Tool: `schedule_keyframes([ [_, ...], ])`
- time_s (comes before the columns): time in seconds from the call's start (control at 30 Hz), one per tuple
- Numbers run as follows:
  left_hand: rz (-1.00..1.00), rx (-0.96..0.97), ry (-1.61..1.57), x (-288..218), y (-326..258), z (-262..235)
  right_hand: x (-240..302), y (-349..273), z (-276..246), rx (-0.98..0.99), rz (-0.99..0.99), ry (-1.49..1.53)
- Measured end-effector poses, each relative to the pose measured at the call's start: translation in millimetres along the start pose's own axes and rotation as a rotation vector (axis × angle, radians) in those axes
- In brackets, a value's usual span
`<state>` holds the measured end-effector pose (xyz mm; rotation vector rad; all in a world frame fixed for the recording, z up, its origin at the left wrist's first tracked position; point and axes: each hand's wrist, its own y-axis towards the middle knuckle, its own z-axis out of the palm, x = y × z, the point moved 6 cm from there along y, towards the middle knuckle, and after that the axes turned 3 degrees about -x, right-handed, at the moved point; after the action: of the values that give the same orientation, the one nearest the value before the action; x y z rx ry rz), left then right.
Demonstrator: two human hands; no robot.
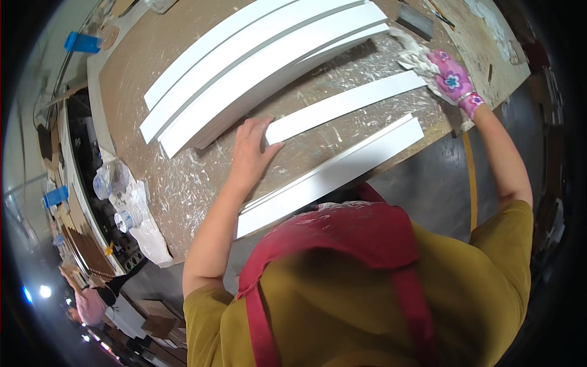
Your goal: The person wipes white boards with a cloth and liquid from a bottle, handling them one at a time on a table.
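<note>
A narrow white board (345,104) lies across the worktable in front of me. My bare left hand (249,150) grips its left end, with the thumb on the near side and the fingers on the far side. At the other end is my right hand (451,78), in a pink flowered glove. It is closed on a crumpled white rag (416,58), which touches the board's right tip. Nearer to me, a second white board (333,171) with a grooved edge rests along the table's front edge. Beyond both hands lies a stack of white boards (263,58).
The brown worktable (183,189) is smeared with white. A grey block (416,22) sits at the far right. On the left are a white spool (126,219), a clear plastic cup (105,182) and a blue container (82,43). Another person (92,304) is at far lower left.
</note>
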<state>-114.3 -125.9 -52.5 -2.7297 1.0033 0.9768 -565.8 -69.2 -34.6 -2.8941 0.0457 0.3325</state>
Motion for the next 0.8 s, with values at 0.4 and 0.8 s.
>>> schedule_keyframes([
  [0.4,-0.239,0.097,-0.347,19,4,5,253,42,-60,0.304,-0.518,0.937],
  [0.8,-0.181,0.061,-0.285,28,-2,6,282,28,-75,0.341,-0.547,0.748],
])
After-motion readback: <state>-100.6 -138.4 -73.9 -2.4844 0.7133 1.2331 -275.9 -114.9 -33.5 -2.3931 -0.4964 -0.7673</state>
